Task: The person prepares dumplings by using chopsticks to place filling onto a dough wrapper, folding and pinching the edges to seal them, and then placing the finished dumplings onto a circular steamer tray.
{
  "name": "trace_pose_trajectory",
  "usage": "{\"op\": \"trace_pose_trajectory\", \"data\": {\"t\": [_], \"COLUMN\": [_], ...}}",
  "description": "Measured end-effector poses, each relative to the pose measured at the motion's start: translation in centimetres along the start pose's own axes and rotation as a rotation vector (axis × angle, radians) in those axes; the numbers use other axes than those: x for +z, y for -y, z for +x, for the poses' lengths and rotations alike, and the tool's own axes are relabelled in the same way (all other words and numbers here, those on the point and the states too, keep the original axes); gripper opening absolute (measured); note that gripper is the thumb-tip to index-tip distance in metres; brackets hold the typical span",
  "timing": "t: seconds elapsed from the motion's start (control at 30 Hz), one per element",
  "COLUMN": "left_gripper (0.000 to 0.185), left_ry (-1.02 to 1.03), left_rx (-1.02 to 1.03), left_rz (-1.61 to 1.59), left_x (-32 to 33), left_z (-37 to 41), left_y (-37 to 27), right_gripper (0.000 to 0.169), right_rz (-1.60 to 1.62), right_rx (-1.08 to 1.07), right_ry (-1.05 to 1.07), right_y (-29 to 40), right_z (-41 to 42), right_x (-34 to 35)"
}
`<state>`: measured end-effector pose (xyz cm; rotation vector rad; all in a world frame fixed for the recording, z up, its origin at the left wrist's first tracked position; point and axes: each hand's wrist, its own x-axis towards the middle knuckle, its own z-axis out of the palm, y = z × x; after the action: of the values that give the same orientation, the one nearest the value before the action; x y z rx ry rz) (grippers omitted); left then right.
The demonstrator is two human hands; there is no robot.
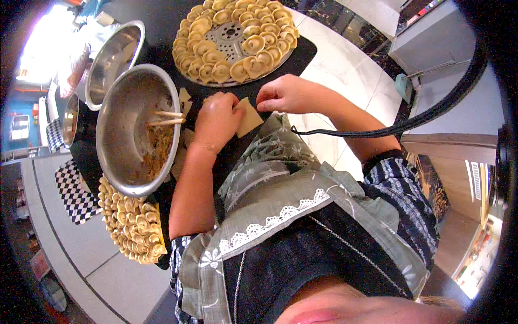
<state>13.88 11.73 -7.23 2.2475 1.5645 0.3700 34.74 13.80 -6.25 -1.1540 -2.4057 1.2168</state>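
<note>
My left hand [218,117] holds a square dough wrapper [249,119] at its edge, just over the dark table in front of the apron. Nothing shows in my right hand [285,95], which hovers right of the wrapper, fingers bent and slightly apart. Beside my left forearm stands a steel bowl [117,133] with minced filling [160,152] low on its side. Wooden chopsticks [168,118] rest in that bowl across its rim. Loose wrappers [184,99] lie partly hidden between bowl and hand. Beyond my hands, filled dumplings [253,65] ring a perforated steel steamer tray [230,36].
More dumplings [133,227] crowd a yellow board at the left. Another steel bowl [111,69] stands behind the filling bowl, near a smaller one [71,119]. A checkered cloth [75,190] lies farther left. A black cord [388,131] crosses before my right forearm.
</note>
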Motion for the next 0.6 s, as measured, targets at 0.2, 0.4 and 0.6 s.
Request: {"op": "trace_pose_trajectory", "data": {"t": [0.2, 0.4, 0.6], "left_gripper": [0.012, 0.022, 0.017], "left_ry": [-0.074, -0.606, -0.492], "left_rx": [0.104, 0.266, 0.033], "left_rz": [-0.274, -0.089, -0.625], "left_x": [-0.7, -0.2, 1.5], "left_z": [-0.5, -1.8, -5.2], "left_y": [-1.2, -2.5, -4.1], "right_gripper": [0.026, 0.016, 0.016], "right_rz": [0.298, 0.536, 0.684], "right_rx": [-0.053, -0.018, -0.088], "right_ry": [-0.163, -0.202, -0.152], "right_y": [-0.9, 0.6, 1.6], "right_z": [0.3, 0.4, 0.3], "right_x": [1.2, 0.9, 2.0]}}
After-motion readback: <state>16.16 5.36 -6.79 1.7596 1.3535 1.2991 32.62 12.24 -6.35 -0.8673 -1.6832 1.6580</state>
